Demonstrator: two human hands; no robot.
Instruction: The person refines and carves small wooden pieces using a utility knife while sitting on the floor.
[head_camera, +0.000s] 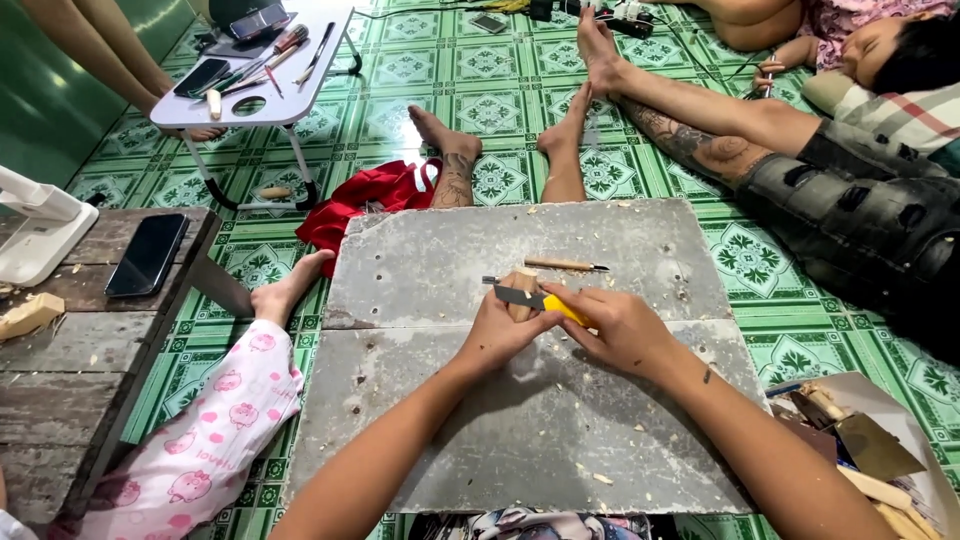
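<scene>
- On the green patterned floor (480, 110), a grey board (430, 400) lies flat and serves as the table; it is the largest thing under the hands, pitted with small holes and strewn with pale wood shavings (600, 478).
- To the left stands a low wooden bench (70, 370) with a dark phone (147, 254) lying on it, well apart from the work; a leg in pink patterned trousers (200, 440) stretches between the bench and the board.
- Beyond the board, another person's tattooed legs (690, 140) rest on the floor, and a red cloth (365, 195) lies near the board's far left corner.
- The left hand (497, 330) has its grip closed around a small wood piece (524, 284), holding it upright just above the middle of the board.
- The right hand (620, 325) has its grip closed on a yellow-handled knife (540, 299), whose grey blade points left and lies across the wood piece, touching it.
- A thin wooden-handled tool (565, 265) lies on the board just beyond the hands, untouched.
- Judging by the shavings and the blade's place, the step in hand is whittling the wood piece; the next cut seems to call for a firm left-hand hold and a short, controlled push of the blade kept clear of the left fingers.
</scene>
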